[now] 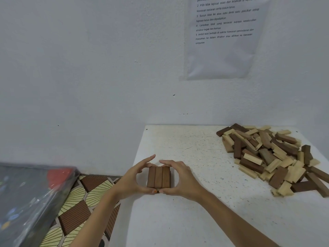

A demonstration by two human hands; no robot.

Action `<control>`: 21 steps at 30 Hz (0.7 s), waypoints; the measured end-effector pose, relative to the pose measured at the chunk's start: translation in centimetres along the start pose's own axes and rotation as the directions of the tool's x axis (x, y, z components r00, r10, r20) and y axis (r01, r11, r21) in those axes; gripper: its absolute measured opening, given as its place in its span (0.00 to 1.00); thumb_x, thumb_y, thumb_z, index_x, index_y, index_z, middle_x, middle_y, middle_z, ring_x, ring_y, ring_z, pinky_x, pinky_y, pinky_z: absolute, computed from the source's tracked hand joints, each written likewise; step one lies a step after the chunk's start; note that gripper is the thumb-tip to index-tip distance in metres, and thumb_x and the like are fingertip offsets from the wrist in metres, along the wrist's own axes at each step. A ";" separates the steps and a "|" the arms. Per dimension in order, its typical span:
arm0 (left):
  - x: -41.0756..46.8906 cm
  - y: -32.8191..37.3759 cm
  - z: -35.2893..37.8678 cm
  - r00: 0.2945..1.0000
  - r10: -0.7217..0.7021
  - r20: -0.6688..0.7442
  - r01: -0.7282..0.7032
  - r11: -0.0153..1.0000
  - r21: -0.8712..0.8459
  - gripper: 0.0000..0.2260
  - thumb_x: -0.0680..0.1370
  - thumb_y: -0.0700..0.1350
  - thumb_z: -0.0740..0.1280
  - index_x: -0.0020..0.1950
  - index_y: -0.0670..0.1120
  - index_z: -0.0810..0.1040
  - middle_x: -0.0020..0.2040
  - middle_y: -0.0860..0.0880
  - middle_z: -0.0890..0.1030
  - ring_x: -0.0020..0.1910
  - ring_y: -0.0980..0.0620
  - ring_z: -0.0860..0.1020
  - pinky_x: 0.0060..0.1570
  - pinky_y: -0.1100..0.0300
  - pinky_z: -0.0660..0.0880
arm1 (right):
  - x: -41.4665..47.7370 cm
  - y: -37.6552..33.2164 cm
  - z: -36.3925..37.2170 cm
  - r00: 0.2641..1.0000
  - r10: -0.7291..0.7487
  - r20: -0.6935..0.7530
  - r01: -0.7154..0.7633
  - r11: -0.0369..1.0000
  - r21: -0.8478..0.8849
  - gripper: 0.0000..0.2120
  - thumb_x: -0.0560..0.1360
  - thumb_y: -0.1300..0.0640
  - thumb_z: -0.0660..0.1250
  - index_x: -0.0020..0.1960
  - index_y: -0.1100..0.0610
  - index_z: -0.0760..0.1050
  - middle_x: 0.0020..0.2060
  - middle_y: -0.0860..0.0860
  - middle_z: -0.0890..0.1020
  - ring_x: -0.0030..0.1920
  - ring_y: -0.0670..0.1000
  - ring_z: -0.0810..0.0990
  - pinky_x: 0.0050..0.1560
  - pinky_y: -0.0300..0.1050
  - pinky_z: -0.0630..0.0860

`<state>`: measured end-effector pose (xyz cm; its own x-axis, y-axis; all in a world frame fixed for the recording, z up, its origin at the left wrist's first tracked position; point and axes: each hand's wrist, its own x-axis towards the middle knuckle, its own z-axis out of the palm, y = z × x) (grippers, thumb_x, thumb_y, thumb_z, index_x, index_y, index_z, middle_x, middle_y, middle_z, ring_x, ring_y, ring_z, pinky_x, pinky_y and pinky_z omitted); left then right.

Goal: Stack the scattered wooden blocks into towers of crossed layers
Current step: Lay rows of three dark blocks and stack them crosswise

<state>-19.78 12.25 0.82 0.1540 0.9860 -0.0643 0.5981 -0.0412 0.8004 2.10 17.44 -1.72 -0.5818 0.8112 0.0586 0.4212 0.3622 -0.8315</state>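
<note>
A low stack (158,177) of brown wooden blocks stands near the left edge of the white table (192,214); its top layer is three blocks side by side, and a lower layer shows at the right side. My left hand (133,179) cups the stack's left side, with fingers at the far end and thumb at the near end. My right hand (179,178) cups the right side the same way. A big loose pile of dark and pale blocks (272,157) lies at the table's far right.
The table meets a white wall at the back, where a printed instruction sheet (224,38) hangs. Left of the table, lower down, is a patterned floor mat (78,207) and a dark plastic-wrapped flat item (26,198).
</note>
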 end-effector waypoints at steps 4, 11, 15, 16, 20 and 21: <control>0.1 0.0 0.0 1.000 -0.003 0.000 0.003 1.000 0.014 0.46 0.64 0.48 0.82 0.75 0.61 0.59 0.63 0.65 0.75 0.68 0.63 0.68 0.66 0.62 0.63 | 0.0 -0.2 -0.1 1.000 -0.010 -0.007 0.010 1.000 -0.013 0.40 0.62 0.46 0.79 0.69 0.36 0.64 0.60 0.35 0.72 0.65 0.41 0.64 0.66 0.42 0.60; 0.1 0.0 0.0 1.000 -0.012 0.000 0.012 1.000 -0.003 0.46 0.64 0.48 0.82 0.75 0.62 0.60 0.63 0.62 0.76 0.68 0.61 0.69 0.65 0.59 0.65 | -0.1 -0.4 -0.3 1.000 0.005 -0.008 -0.005 1.000 0.004 0.41 0.62 0.45 0.79 0.69 0.34 0.63 0.59 0.33 0.71 0.64 0.40 0.65 0.66 0.43 0.60; 0.0 0.0 0.1 1.000 -0.022 0.003 0.022 1.000 -0.022 0.45 0.64 0.48 0.82 0.75 0.62 0.61 0.64 0.62 0.76 0.68 0.61 0.69 0.65 0.59 0.65 | -0.2 -0.5 -0.4 1.000 -0.002 -0.004 0.002 1.000 0.002 0.40 0.63 0.46 0.79 0.69 0.34 0.63 0.59 0.33 0.71 0.64 0.39 0.64 0.66 0.43 0.59; 0.0 0.0 0.1 1.000 -0.025 0.002 0.025 0.999 -0.025 0.45 0.64 0.47 0.82 0.75 0.62 0.61 0.63 0.63 0.76 0.68 0.62 0.68 0.65 0.59 0.65 | -0.2 -0.7 -0.5 1.000 -0.005 0.001 0.005 1.000 0.000 0.40 0.63 0.46 0.79 0.69 0.34 0.63 0.59 0.32 0.71 0.64 0.38 0.64 0.66 0.43 0.58; 0.0 0.2 0.2 0.999 -0.042 0.012 0.042 0.999 -0.026 0.46 0.65 0.46 0.81 0.75 0.62 0.59 0.63 0.64 0.75 0.69 0.64 0.67 0.65 0.61 0.64 | -0.4 -1.0 -0.5 1.000 -0.002 0.018 0.002 1.000 0.005 0.43 0.64 0.48 0.79 0.71 0.33 0.59 0.59 0.32 0.69 0.64 0.37 0.62 0.66 0.42 0.56; -0.1 0.2 0.3 0.999 -0.044 0.021 0.045 0.999 -0.021 0.48 0.64 0.48 0.82 0.75 0.63 0.57 0.65 0.63 0.74 0.69 0.65 0.66 0.66 0.61 0.64 | -0.4 -0.9 -0.5 1.000 -0.007 0.027 0.007 1.000 -0.007 0.45 0.64 0.47 0.79 0.72 0.33 0.57 0.60 0.34 0.69 0.65 0.38 0.62 0.67 0.42 0.56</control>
<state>-19.43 12.13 0.86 0.1440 0.9832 -0.1123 0.5878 0.0063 0.8090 2.28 16.95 -0.72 -0.6029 0.7962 0.0495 0.4219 0.3709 -0.8273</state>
